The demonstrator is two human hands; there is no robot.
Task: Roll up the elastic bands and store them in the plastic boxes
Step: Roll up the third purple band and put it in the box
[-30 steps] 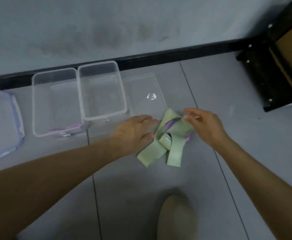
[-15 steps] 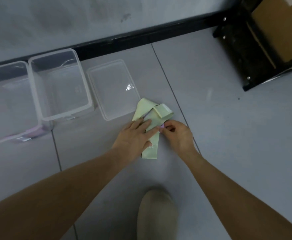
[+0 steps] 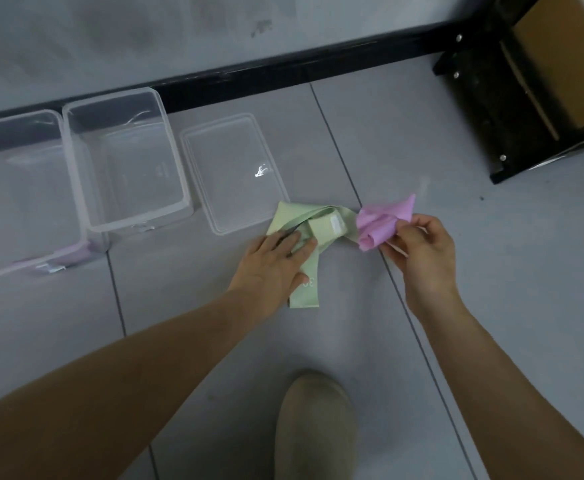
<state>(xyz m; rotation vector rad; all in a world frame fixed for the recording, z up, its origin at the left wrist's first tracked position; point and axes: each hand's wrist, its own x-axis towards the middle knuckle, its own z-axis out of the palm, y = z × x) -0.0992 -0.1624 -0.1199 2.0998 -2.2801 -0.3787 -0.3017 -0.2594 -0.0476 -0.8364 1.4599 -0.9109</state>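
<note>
Pink band (image 3: 380, 224) now out, pinched in right hand (image 3: 425, 252) | left hand (image 3: 269, 269) flat, apparently pressing green band (image 3: 321, 227)

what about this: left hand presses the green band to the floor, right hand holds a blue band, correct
No: the head view shows the right hand holding a pink band, not blue; the left hand presses the green band to the floor.
</note>
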